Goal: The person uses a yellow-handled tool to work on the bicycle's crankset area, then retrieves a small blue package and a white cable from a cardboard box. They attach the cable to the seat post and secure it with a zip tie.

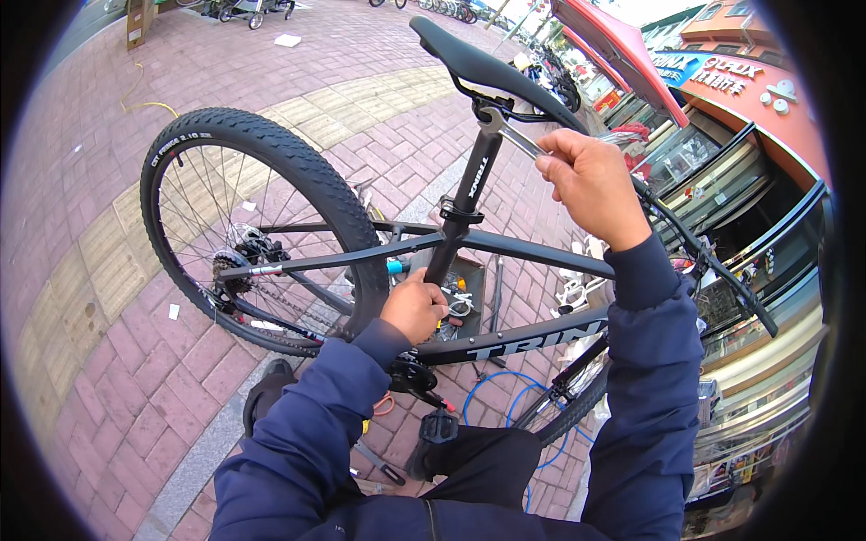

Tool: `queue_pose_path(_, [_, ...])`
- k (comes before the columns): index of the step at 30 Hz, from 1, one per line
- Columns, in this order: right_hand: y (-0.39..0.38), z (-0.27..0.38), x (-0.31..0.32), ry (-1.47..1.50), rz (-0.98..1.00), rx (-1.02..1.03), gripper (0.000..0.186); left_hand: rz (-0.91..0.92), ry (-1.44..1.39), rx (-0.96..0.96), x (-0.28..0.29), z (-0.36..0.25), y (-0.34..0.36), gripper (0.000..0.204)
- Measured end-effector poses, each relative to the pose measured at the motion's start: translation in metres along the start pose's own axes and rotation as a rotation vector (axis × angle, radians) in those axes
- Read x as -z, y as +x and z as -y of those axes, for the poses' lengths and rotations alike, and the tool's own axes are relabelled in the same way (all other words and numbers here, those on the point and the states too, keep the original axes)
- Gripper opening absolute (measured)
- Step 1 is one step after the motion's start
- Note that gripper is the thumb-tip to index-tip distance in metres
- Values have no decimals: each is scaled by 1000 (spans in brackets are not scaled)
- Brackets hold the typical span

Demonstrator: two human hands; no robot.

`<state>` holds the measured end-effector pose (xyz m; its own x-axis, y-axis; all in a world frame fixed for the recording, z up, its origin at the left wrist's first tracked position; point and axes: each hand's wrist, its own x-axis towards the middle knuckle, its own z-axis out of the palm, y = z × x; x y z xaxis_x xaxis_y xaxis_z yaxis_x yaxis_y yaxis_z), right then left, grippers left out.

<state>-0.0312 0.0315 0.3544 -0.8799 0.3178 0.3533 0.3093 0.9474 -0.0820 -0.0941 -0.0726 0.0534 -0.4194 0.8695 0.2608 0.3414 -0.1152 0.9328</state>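
A black bicycle stands before me, its saddle (487,68) at the top of the black seat post (473,176). My right hand (591,180) is closed round a silver wrench (519,137), whose jaw end sits at the clamp just under the saddle. Lower down, my left hand (415,308) is closed at the seat tube (441,261), apparently gripping it; part of its fingers is hidden. To the left is the knobbly rear wheel (262,225). The top tube (541,254) runs right toward the handlebar (713,257).
Behind the frame a tool tray (465,279) holds loose parts. A blue hose (492,383) loops on the brick paving beside a pedal (438,428). Shop fronts (722,162) line the right side, with parked bikes (550,77) beyond. A stroller (257,9) stands far off.
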Motion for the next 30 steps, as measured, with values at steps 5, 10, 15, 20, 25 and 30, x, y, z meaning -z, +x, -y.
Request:
queue_pose_path(5, [14,5,23,-77,30,-100,17,-48,-20,-3,-3,-2,0,4])
queue_pose_path(10, [43,17,48,-394,60,90,16,-14,16,-18,-1,-2,0,5])
queue_pose_path(15, [76,28,62,-522,152,190,13,-42,54,-17,-3,1,-3,7])
queue_pose_path(20, [84,25,59,-597,215,112,23,-19,54,-5,-1,5,1,10])
queue_pose_path(25, [77,23,49,-878,207,128,45,14,-82,25,5,6,12,10])
queue_pose_path(30, [75,20,42,-910,109,174,47,56,-163,-39,7,4,18,10])
